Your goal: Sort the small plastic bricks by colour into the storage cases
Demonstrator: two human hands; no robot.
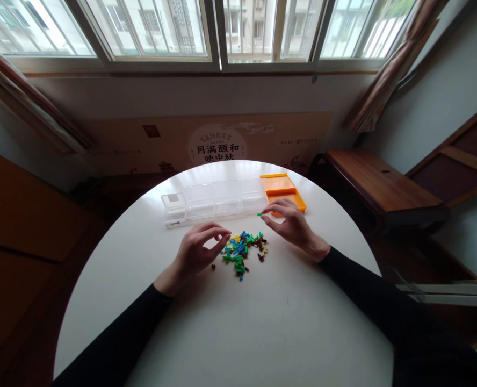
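Note:
A loose pile of small toy building bricks (240, 248) in green, blue, yellow, brown and cream lies mid-table. At its left edge is my left hand (196, 250), thumb and forefinger brought together; whatever is between them, if anything, is too small to make out. My right hand (289, 223) pinches a small green brick (259, 214) between thumb and forefinger, above the table to the upper right of the pile. Just beyond that hand sits an orange divided tray (283, 191). A clear plastic box with several compartments (200, 200) extends left from it.
All this stands on a round white table (238, 333). One dark brick (213, 266) lies apart at the pile's left. Behind the table are a printed cardboard panel (262, 134) and barred windows. A wooden bench (383, 177) is at the right.

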